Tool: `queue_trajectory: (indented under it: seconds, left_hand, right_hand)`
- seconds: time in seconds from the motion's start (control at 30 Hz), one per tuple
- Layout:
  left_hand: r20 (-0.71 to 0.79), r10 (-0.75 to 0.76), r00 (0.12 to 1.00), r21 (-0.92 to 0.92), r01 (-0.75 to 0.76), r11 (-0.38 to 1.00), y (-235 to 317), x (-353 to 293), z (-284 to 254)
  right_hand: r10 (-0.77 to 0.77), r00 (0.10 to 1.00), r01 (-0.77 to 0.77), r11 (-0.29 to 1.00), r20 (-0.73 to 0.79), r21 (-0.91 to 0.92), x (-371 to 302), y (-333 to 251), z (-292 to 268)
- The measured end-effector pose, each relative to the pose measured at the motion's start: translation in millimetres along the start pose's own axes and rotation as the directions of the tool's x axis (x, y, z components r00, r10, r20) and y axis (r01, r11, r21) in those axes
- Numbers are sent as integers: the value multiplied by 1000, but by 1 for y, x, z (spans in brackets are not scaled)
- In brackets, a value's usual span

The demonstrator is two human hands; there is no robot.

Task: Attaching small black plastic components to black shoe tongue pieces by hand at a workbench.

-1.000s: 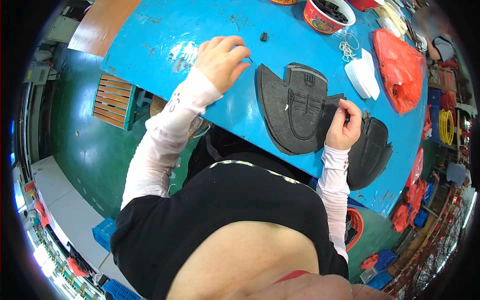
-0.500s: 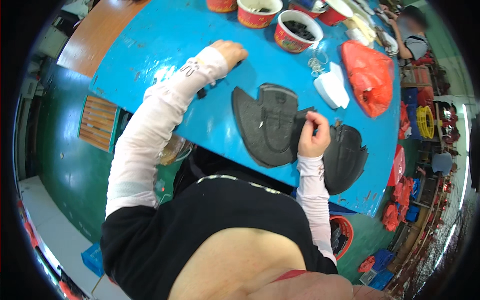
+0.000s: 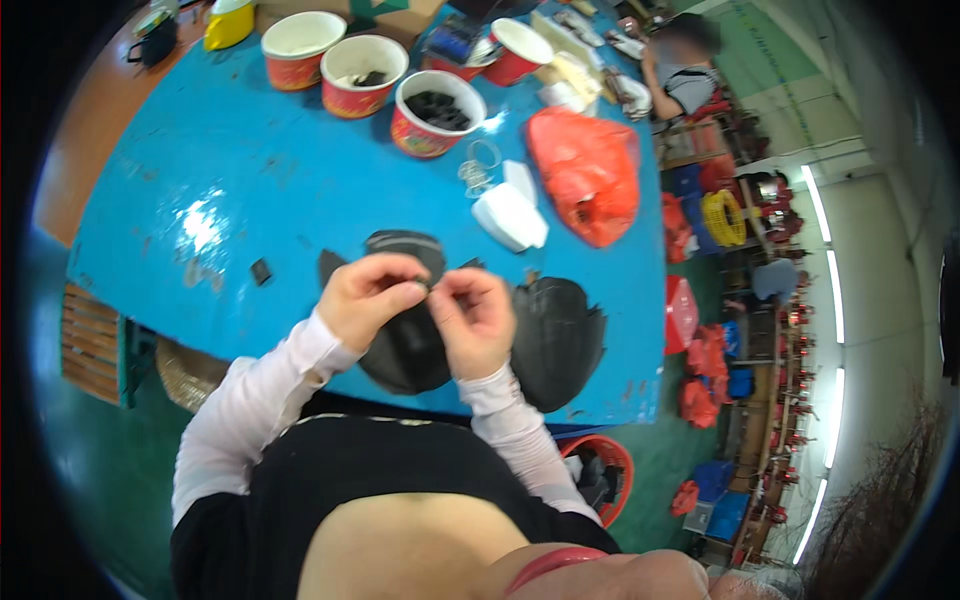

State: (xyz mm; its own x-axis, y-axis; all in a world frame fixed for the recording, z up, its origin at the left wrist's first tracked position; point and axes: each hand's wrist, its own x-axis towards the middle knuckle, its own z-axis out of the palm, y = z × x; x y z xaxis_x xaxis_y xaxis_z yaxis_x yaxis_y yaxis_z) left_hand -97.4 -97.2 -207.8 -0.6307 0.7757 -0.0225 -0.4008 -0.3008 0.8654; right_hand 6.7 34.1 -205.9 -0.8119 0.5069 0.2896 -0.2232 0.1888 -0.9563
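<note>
My left hand and my right hand meet over the table with thumbs and forefingers pinched together. Between their fingertips is a small black piece, mostly covered by the fingers. Below them lies a rounded black foam-like sheet with a notched upper edge, partly hidden by both hands. A second dark sheet with a jagged right edge rests just right of my right hand. Off to the left, a small black scrap lies by itself on the blue table.
Red-and-white paper tubs stand at the back, one holding black bits. White blocks, a clear loop of cord and a red plastic bag lie to the right. A red basket stands below the table's edge. Another person sits far right.
My left hand has come from the far left of the table to meet my right hand, both now pinching above the left sheet. The view has swung, shifting the table leftward.
</note>
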Motion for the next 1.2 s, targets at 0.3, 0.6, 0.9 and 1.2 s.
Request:
queue_trajectory:
  seconds: [0.3, 0.6, 0.9, 1.2]
  left_hand:
    - [7, 238, 971, 280, -230, 932, -7, -6, 10]
    - [100, 356, 929, 405, -365, 839, -7, -12, 8]
    - [69, 430, 900, 399, -420, 815, -23, -20, 8]
    - [32, 307, 951, 208, -307, 929, -30, -31, 14]
  right_hand:
    - [130, 988, -149, 948, 84, 283, -6, -7, -4]
    - [247, 965, -263, 875, 93, 407, -20, -6, -3]
    - [148, 988, -152, 885, 42, 441, -38, 6, 11]
    - [334, 934, -330, 673, 126, 662, -40, 0, 6]
